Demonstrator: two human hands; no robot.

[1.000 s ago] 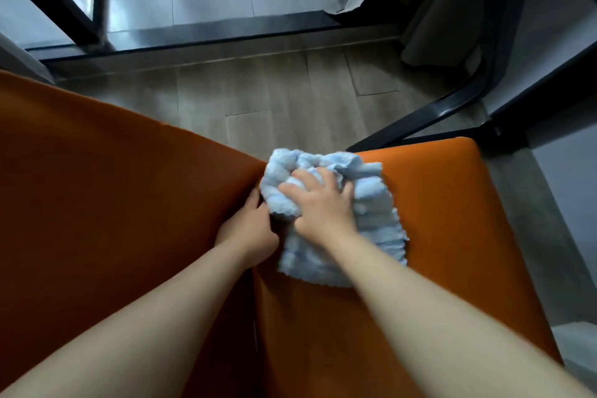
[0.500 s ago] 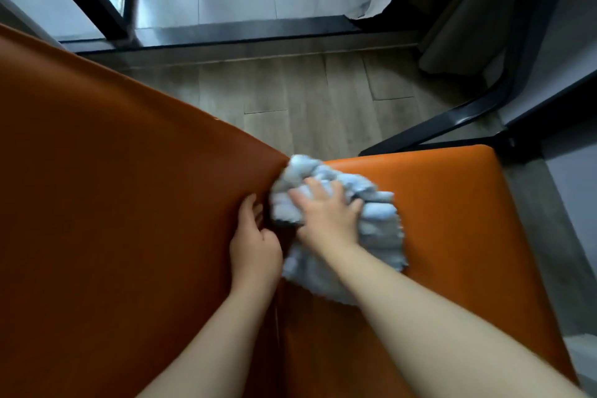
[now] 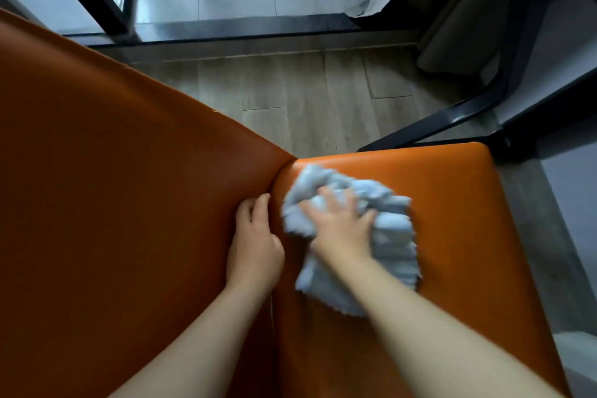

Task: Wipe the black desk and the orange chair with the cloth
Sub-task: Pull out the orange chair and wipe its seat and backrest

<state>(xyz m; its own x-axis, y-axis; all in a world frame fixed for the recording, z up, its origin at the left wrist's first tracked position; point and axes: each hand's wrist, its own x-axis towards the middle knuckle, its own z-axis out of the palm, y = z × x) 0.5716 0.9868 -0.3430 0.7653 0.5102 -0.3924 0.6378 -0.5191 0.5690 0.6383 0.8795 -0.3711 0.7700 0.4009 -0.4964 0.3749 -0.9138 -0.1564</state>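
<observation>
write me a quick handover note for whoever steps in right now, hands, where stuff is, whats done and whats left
Right hand: fingers spread flat, pressing the light blue cloth onto the orange chair seat near the back crease.
Left hand: rests against the chair backrest, holding nothing.
Done: cannot tell how much is wiped; the seat is being wiped now.
Left: the rest of the seat and backrest. The black desk top is not in view, so its state is unknown.

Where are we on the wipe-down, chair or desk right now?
Chair. The right hand presses the light blue cloth on the orange seat near the backrest crease, while the left hand rests on the backrest. The frame cannot show which areas are already wiped. No desktop is in view, so its state is unknown.
</observation>
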